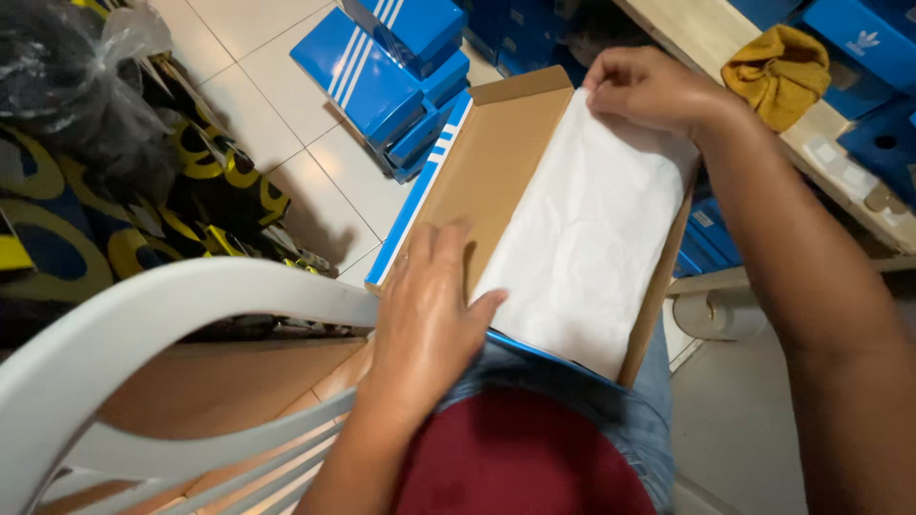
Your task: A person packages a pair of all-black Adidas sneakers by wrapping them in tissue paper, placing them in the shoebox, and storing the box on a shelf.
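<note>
An open blue shoe box with a brown cardboard inside rests on my lap. White tissue paper lies spread over its right half. My left hand lies flat on the near end of the box, its thumb touching the paper's near left edge. My right hand presses on the paper's far corner with curled fingers, at the box's far end.
A stack of blue shoe boxes stands on the tiled floor ahead. A white plastic chair is at my left. A wooden shelf at the right carries a yellow cloth and more blue boxes. Black and yellow bags lie at far left.
</note>
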